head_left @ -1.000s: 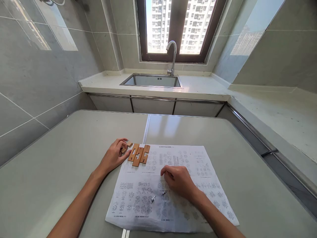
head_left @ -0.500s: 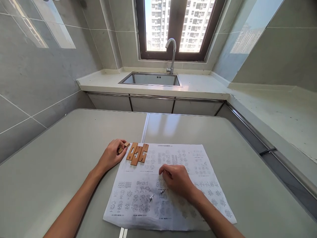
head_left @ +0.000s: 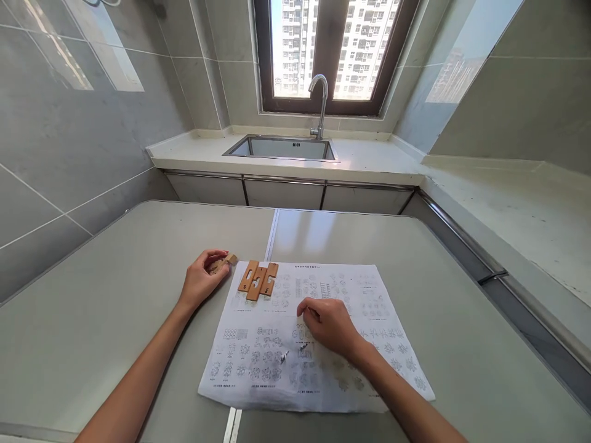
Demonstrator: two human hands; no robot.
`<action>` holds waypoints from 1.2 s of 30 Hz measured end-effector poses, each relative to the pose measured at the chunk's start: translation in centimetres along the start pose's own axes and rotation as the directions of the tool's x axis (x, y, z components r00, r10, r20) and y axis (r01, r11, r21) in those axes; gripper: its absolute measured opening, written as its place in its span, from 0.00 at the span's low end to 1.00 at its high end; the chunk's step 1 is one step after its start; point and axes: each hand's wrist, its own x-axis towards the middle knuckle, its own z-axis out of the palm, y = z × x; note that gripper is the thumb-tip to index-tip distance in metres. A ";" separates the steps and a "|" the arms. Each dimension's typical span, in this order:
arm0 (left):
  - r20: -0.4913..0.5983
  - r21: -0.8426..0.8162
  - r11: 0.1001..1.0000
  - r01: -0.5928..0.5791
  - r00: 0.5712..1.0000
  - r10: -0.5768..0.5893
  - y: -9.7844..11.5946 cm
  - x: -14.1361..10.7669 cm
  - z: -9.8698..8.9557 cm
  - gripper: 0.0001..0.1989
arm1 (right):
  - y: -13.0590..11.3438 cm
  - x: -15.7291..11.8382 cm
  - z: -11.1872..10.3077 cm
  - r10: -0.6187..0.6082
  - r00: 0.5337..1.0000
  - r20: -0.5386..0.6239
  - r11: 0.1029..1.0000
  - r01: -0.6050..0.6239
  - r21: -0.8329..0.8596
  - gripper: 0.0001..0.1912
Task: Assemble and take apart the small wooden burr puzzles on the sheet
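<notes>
Near the paper's top left corner, my left hand point(head_left: 203, 277) is curled round small wooden pieces point(head_left: 229, 259), partly hidden by its fingers. Three flat wooden pieces with cut-out slots, a left one point(head_left: 248, 275), a middle one point(head_left: 255, 284) and a right one point(head_left: 269, 280), lie side by side on the upper left of the printed sheet point(head_left: 332, 394). My right hand point(head_left: 327, 323) rests on the middle of the sheet with its fingers curled in; whether they hold anything is hidden. The sheet carries many small line drawings and two small dark torn-looking spots.
The sheet lies on a pale table point(head_left: 203, 227) with a seam down its middle. Beyond the table are a white counter point(head_left: 364, 157), a sink point(head_left: 286, 147) and a tap point(head_left: 323, 104) below a window. Another counter point(head_left: 517, 203) runs along the right.
My left hand has shifted slightly left and its fingers have spread a little round the wooden pieces, which show more. The view has moved slightly. My right hand keeps its pose.
</notes>
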 end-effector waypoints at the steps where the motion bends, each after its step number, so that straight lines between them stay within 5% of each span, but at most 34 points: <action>1: -0.027 -0.050 0.998 0.027 0.999 -0.028 -0.1 0.1 -0.1 0.23 | 0.0 0.0 0.0 0.000 1.000 -0.001 1.000 0.000 0.001 0.15; 6: -0.097 -0.349 0.931 0.107 0.984 -0.150 0.3 0.5 -0.3 0.19 | 0.1 0.0 0.1 -0.001 1.000 -0.006 1.000 0.001 0.010 0.15; 11: -0.061 -0.569 0.815 0.114 0.982 -0.180 3.2 -0.4 1.6 0.10 | 0.2 0.1 0.1 -0.010 1.000 -0.015 0.999 0.010 0.036 0.15; 14: 0.143 -0.807 0.521 0.280 0.947 -0.288 5.9 -1.5 4.1 0.08 | 0.3 0.1 0.0 -0.009 1.000 -0.023 0.998 0.010 0.055 0.15; 17: 0.421 -0.809 0.312 0.499 0.861 -0.286 8.3 -3.0 7.1 0.10 | 0.2 0.2 -0.2 0.007 0.999 -0.042 0.997 -0.003 0.076 0.13; 22: 0.625 -0.695 0.290 0.658 0.752 -0.210 9.6 -5.8 11.3 0.11 | 0.1 0.6 -0.6 0.095 0.971 -0.220 0.961 -0.031 0.275 0.14; 25: 0.813 -0.495 0.318 0.808 0.561 -0.158 9.6 -6.9 12.4 0.06 | 0.4 0.9 -0.9 0.157 0.949 -0.274 0.890 -0.015 0.457 0.20; 28: 0.929 -0.294 0.348 0.890 0.352 -0.116 9.5 -7.5 12.6 0.08 | 0.6 1.0 -1.5 0.157 0.974 -0.161 0.801 -0.030 0.598 0.18; 30: 0.957 -0.223 0.357 0.907 0.273 -0.097 9.2 -7.6 12.6 0.11 | 0.5 1.0 -1.9 0.139 0.988 -0.068 0.745 -0.059 0.665 0.16; 33: 0.971 -0.181 0.367 0.912 0.226 -0.083 8.8 -7.9 12.6 0.13 | 0.2 0.9 -2.4 0.156 0.988 -0.017 0.688 -0.096 0.720 0.14; 36: 0.964 -0.207 0.377 0.903 0.253 -0.077 8.5 -8.2 12.5 0.16 | 0.0 1.0 -2.4 0.220 0.975 0.017 0.563 -0.141 0.814 0.15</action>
